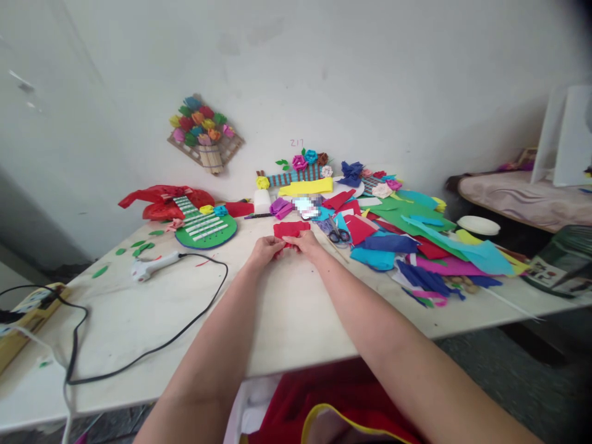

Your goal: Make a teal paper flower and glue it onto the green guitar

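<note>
Both my hands meet over the middle of the table, working on a small piece of red crepe paper (291, 229). My left hand (267, 248) pinches its near left edge between thumb and fingers. On the near right edge, my right hand (306, 242) is closed on the same paper, and the thumbs nearly touch. The paper's near edge looks crumpled or folded, partly hidden by the fingers. Just right of my hands lie black-handled scissors (339, 235) and a thin stick (337, 251). Behind the paper is a folded purple paper piece (281, 208).
A white glue gun (155, 266) lies left, its black cord looping across the table (203, 345). A green guitar-shaped craft (207, 228) stands behind it. Coloured paper scraps (379, 250) cover the right side, near a glass jar (562, 265). A power strip (32, 314) sits far left.
</note>
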`<state>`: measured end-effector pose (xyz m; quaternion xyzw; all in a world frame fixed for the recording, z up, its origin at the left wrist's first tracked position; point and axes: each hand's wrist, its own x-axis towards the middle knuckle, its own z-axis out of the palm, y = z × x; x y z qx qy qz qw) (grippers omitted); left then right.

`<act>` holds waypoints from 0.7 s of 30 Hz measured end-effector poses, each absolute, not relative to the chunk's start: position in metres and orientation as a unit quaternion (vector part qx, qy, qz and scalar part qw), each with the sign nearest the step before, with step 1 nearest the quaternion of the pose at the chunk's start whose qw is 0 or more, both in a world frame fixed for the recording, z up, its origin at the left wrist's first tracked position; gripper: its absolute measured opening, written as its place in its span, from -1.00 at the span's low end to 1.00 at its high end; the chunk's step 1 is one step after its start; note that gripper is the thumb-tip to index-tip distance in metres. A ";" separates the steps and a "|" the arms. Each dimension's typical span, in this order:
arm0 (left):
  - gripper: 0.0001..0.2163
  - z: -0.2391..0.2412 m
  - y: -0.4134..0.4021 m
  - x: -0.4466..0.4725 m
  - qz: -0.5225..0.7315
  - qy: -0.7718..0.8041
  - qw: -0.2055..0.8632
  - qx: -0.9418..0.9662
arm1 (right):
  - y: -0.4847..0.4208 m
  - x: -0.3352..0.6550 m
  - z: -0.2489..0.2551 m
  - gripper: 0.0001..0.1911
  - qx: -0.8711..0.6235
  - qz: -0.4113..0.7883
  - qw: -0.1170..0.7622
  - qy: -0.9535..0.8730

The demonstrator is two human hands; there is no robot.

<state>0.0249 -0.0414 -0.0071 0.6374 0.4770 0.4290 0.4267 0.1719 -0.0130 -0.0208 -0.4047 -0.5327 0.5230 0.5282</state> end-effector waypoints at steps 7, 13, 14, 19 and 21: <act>-0.65 -0.007 -0.039 0.029 0.421 0.511 0.410 0.628 | -0.024 0.166 -0.009 -0.80 -0.458 0.496 0.530 -0.512; -0.66 -0.002 -0.042 0.032 0.419 0.525 0.406 0.620 | -0.025 0.161 -0.008 -0.87 -0.465 0.496 0.540 -0.496; -0.66 -0.002 -0.043 0.032 0.419 0.524 0.407 0.619 | -0.025 0.161 -0.009 -0.87 -0.468 0.493 0.539 -0.498; -0.69 -0.002 -0.042 0.032 0.412 0.539 0.389 0.624 | -0.022 0.163 -0.012 -0.85 -0.499 0.446 0.522 -0.529; -0.71 -0.002 -0.040 0.031 0.405 0.558 0.364 0.626 | -0.020 0.164 -0.015 -0.82 -0.518 0.409 0.503 -0.558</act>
